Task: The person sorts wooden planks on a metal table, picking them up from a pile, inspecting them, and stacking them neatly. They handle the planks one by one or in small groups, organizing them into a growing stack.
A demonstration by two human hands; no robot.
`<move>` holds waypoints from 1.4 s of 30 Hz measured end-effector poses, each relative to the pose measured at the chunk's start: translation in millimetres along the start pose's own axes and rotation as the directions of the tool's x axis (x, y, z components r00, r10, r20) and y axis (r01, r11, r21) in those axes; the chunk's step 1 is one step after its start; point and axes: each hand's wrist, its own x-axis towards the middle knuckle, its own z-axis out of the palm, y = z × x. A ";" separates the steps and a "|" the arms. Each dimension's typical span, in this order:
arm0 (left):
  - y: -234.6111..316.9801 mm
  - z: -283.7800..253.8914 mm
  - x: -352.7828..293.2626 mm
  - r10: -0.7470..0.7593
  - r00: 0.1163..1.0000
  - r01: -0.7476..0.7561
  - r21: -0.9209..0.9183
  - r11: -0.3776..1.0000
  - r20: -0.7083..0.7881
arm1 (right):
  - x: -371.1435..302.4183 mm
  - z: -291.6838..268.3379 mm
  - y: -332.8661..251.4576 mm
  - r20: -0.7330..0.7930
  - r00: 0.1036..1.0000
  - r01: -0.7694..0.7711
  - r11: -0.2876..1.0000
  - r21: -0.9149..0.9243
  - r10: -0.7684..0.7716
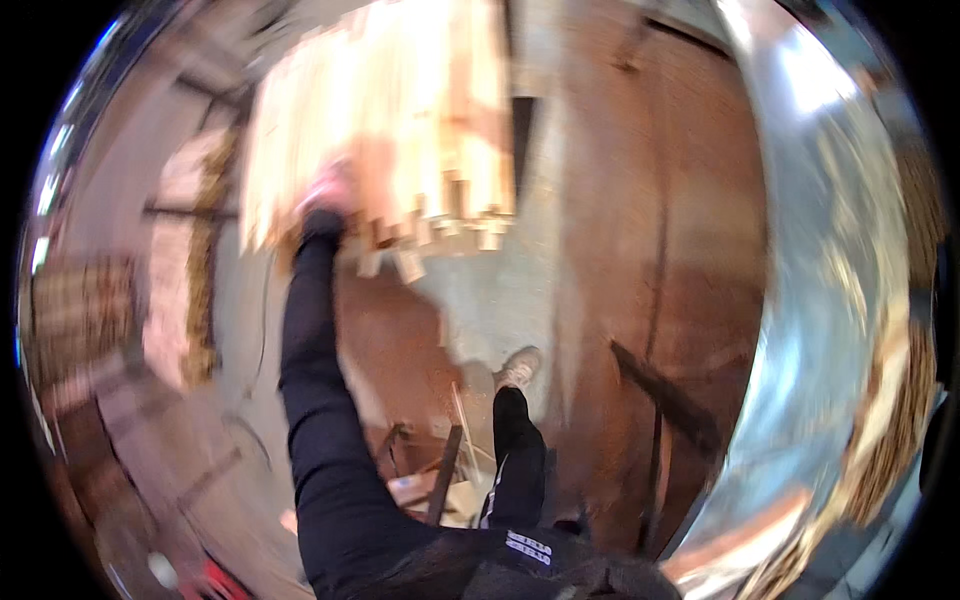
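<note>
A grey floor [500, 290] shows beside a broad, flat, rust-brown surface [600, 200] with a dark lengthwise seam. Farther right runs a long, shiny, blue-grey surface [795, 400], a white glare [815, 80] near its upper end. At the far left rim stand small bluish-white bright patches [60, 138], windows or lamps, above a blurred stack of brown wooden pieces [85, 310].

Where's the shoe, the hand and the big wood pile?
Shoe [519, 369]: head view, on its upper.
Left hand [331, 189]: head view, its blurred middle.
Wood pile [400, 110]: head view, middle of its top.
</note>
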 end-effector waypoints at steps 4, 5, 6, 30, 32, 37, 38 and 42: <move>141.2 -48.7 -54.0 -0.060 0.998 0.063 -0.782 0.621 0.033 | -53.6 -56.3 65.3 -0.036 0.972 -0.236 0.970 -0.053 0.234; 187.5 -70.7 -75.7 0.021 0.995 0.079 -0.884 0.461 0.100 | -51.8 -65.5 81.7 -0.037 0.954 -0.298 0.952 -0.071 0.296; 241.4 -83.1 -106.9 0.164 0.971 0.123 -0.954 0.274 0.173 | -69.8 -75.2 101.7 -0.077 0.912 -0.408 0.907 -0.101 0.402; 851.5 -177.5 -595.6 0.873 -0.049 0.293 -0.829 0.476 0.484 | -27.3 -26.8 354.3 0.172 0.978 -0.132 -0.290 0.948 0.117; 887.2 -197.1 -584.9 0.943 -0.027 -0.066 -0.941 0.331 0.333 | -10.0 -40.0 378.9 0.070 0.990 -0.018 -0.380 0.925 0.124; 1004.2 -350.9 -507.6 0.967 0.144 0.555 -0.826 0.098 0.212 | 55.5 -146.5 418.3 -0.323 0.903 0.378 -0.169 0.910 0.283; 1012.9 -385.0 -494.5 0.975 0.163 0.552 -0.833 0.035 0.149 | 62.7 -175.9 425.0 -0.469 0.823 0.504 -0.032 0.863 0.321; 1001.7 -402.6 -481.6 0.978 0.169 0.539 -0.842 0.008 0.118 | 85.6 -204.0 435.2 -0.943 0.321 0.668 0.684 0.293 0.089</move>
